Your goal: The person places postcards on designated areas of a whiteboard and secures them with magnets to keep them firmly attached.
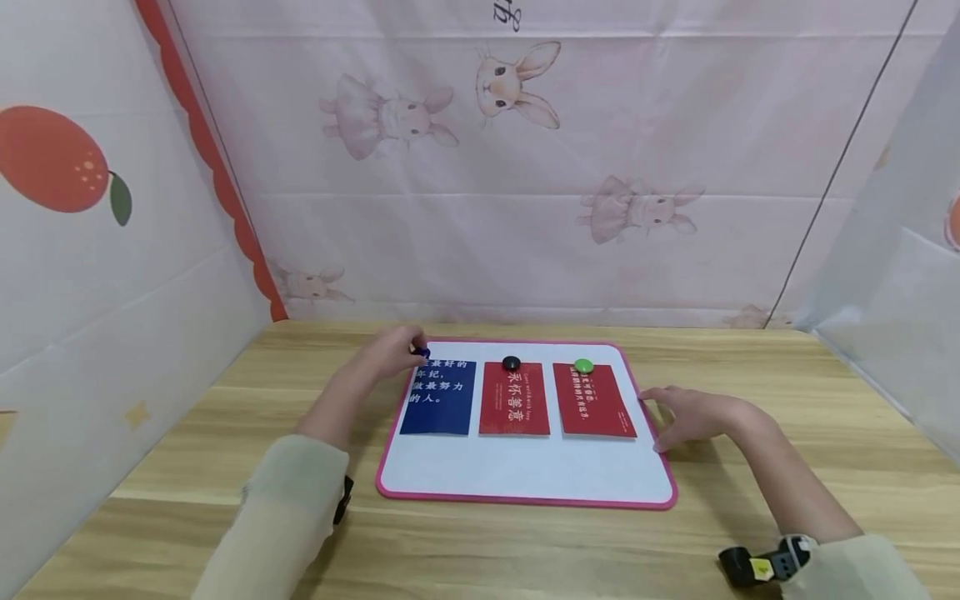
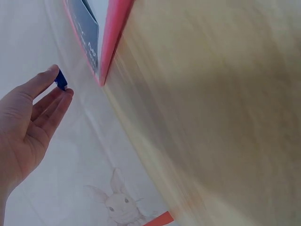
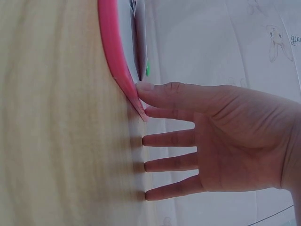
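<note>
A whiteboard (image 1: 517, 468) with a pink rim lies flat on the wooden table. My left hand (image 1: 392, 352) pinches a small blue magnet (image 2: 61, 80) between thumb and fingertips, over the top of a blue card (image 1: 438, 408) at the board's left. A black round magnet (image 1: 512, 363) sits at the top of the middle red card (image 1: 514, 400). The right-hand red card (image 1: 597, 404) has a green round magnet (image 1: 583, 366) at its top edge. At the board's right edge rests my right hand (image 1: 697, 414), thumb touching the pink rim (image 3: 112, 42), straight fingers spread with tips on the table.
The wooden table (image 1: 480, 550) runs back to a wall covering (image 1: 517, 267) printed with rabbits. White side panels stand at left (image 1: 150, 308) and right (image 1: 900, 333). Each wrist carries a small black device; the right one (image 1: 765, 565) shows most.
</note>
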`<state>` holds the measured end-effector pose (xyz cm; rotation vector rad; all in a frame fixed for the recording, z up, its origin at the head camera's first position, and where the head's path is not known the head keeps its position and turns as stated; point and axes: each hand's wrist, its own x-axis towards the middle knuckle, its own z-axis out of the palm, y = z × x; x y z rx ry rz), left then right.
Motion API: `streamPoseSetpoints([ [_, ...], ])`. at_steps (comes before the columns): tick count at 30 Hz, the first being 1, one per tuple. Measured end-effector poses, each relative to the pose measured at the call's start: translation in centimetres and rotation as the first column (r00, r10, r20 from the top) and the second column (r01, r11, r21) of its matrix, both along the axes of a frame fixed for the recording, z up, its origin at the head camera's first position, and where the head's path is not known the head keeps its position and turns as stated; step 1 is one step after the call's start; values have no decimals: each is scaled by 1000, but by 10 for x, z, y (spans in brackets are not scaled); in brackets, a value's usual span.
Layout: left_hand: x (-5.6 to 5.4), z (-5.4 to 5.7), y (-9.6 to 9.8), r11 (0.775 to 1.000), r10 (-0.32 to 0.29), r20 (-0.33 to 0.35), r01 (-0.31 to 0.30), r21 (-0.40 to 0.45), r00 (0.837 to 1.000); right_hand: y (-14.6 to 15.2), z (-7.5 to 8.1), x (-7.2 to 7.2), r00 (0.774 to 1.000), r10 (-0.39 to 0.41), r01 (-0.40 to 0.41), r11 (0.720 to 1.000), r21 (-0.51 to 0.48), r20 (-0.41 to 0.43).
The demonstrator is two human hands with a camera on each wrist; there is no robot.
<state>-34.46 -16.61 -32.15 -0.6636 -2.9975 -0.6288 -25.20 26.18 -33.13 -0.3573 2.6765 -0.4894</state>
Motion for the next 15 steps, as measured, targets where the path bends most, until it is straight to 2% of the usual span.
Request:
streamPoseSetpoints([
  [4, -3, 0, 7, 1000, -3, 14, 4, -30, 1000, 0, -1, 0, 1000, 2, -2, 1000, -3, -1],
  [11, -12, -4, 16, 996, -49, -26, 47, -72, 998, 0, 0, 0, 1000, 1, 0, 1000, -11, 2],
  [15, -17, -8, 21, 996, -34, 11, 35, -82, 999, 0, 1, 1, 1000, 3, -3, 1000, -5, -2],
])
